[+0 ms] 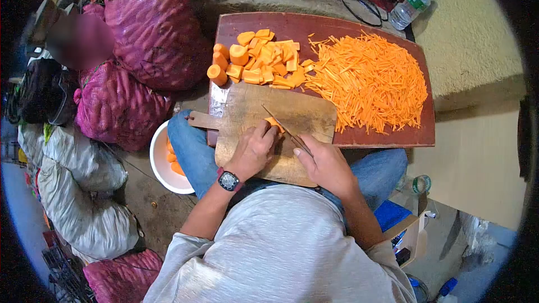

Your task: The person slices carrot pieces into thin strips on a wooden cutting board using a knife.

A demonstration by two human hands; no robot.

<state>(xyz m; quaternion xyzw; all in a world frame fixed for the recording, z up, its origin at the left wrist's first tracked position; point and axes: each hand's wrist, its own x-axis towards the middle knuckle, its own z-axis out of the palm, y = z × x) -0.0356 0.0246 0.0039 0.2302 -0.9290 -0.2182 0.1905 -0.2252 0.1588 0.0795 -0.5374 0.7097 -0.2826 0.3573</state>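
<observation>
A wooden cutting board (241, 106) lies partly over the near edge of a dark red table (337, 22), its handle pointing left. On it my left hand (255, 148) has its fingers curled down, pressing a small carrot piece (273, 122) against the wood. My right hand (325, 163) is closed round the handle of a knife (283, 127), whose blade lies close beside the carrot piece and my left fingertips. Beyond the board are carrot chunks (264, 56) at the left and a broad heap of carrot strips (370, 84) at the right.
Left of my knee stands a white basin (163, 174) with carrots inside. Pink mesh sacks (157, 28) and white sacks (84, 207) fill the left side. A water bottle (412, 5) and a black cable (362, 3) lie behind the table. A cardboard box (412, 238) is at the lower right.
</observation>
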